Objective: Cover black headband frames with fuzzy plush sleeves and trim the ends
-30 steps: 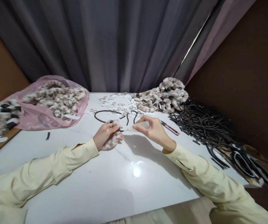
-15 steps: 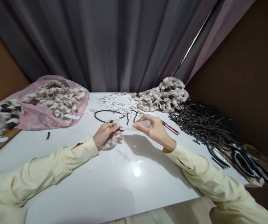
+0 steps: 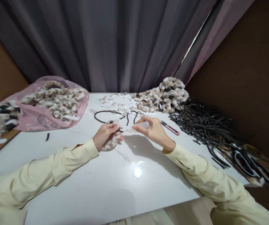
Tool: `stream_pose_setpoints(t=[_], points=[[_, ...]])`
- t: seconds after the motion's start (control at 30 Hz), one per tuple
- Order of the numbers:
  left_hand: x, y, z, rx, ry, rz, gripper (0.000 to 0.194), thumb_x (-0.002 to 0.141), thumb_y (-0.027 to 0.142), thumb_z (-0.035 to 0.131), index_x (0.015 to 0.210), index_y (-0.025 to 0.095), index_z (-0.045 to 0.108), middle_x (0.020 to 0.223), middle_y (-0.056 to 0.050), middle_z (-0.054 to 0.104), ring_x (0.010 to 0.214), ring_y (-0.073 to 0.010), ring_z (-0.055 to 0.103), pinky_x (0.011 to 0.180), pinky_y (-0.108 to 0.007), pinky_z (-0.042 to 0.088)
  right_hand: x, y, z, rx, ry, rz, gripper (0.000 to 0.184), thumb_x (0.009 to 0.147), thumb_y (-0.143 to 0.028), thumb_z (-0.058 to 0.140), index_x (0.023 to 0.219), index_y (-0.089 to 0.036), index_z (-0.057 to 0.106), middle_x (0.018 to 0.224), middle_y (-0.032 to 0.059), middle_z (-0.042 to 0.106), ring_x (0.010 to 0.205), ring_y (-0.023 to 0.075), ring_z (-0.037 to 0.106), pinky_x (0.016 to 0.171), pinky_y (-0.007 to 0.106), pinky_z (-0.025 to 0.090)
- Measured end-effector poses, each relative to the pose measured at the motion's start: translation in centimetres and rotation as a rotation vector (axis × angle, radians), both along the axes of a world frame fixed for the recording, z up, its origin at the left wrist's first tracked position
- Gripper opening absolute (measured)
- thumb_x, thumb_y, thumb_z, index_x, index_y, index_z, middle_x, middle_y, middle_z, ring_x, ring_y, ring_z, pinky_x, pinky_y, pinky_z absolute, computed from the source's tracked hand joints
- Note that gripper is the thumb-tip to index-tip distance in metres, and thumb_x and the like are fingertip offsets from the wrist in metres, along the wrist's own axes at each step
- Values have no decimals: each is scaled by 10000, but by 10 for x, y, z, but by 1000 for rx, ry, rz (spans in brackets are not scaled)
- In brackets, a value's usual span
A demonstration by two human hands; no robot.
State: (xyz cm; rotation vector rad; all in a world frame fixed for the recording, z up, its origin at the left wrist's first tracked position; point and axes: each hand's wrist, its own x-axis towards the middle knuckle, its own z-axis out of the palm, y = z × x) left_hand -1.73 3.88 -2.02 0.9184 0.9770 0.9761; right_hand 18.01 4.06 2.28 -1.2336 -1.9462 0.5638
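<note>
My left hand (image 3: 105, 135) is closed on a fluffy brown-and-white ring (image 3: 112, 143), with a short black cord end (image 3: 120, 131) sticking out of it toward the right. Between the fingers of my right hand (image 3: 154, 130) is a small translucent white squeeze bottle (image 3: 144, 125), lying nearly level. Its narrow nozzle points left at the cord end; whether the two touch, I cannot tell. Just beyond my hands lie a curved black cord (image 3: 97, 117) and shorter black cord pieces (image 3: 127, 119).
A pink plastic bag (image 3: 34, 120) of fluffy rings stands at the left. More fluffy rings (image 3: 173, 92) are heaped at the back right, near a tangle of black cords (image 3: 202, 122). A pink-handled cutter (image 3: 171, 128) and large scissors (image 3: 243, 164) lie to the right. Small metal rings (image 3: 105, 100) are scattered behind.
The bottle and my right hand have shifted very slightly left, toward the cord end. My left hand keeps its grip on the fluffy ring, nearly still.
</note>
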Motion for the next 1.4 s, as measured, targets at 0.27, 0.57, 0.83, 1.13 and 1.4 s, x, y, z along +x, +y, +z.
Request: stream_pose_setpoints(t=[0.27, 0.57, 0.83, 1.13, 1.4], points=[[1, -1, 1, -12, 7, 19, 150, 737, 229, 621, 687, 109, 546, 599, -95, 662, 516, -176, 632, 525, -274, 520, 5, 4, 3, -35, 16, -40, 209, 683, -352, 672, 665, -148, 633, 692, 35, 666, 684, 179, 592, 618, 261, 407], [0, -1, 0, -2, 7, -7, 145, 754, 231, 600, 730, 94, 559, 607, -105, 665, 526, -179, 635, 538, -274, 519, 0, 0, 0, -23, 52, 25, 209, 702, -353, 665, 685, -149, 625, 707, 31, 663, 680, 166, 588, 631, 253, 408], [0, 0, -1, -6, 2, -1, 128, 764, 213, 582, 715, 100, 549, 605, -101, 665, 518, -177, 631, 532, -275, 517, 3, 2, 1, -9, 27, -15, 202, 688, -340, 676, 683, -144, 629, 713, 35, 673, 681, 168, 594, 633, 251, 406], [0, -1, 1, -11, 18, 23, 143, 746, 216, 607, 693, 98, 546, 600, -101, 659, 517, -175, 632, 520, -263, 513, 3, 4, 0, -19, 9, -29, 212, 677, -349, 676, 665, -142, 632, 685, 29, 663, 659, 161, 580, 618, 248, 397], [-1, 0, 0, 0, 8, -6, 132, 754, 216, 594, 717, 95, 555, 610, -103, 666, 519, -178, 634, 525, -273, 517, 1, 2, 0, -51, 65, 8, 226, 677, -360, 679, 659, -142, 627, 689, 25, 653, 643, 139, 553, 602, 235, 381]])
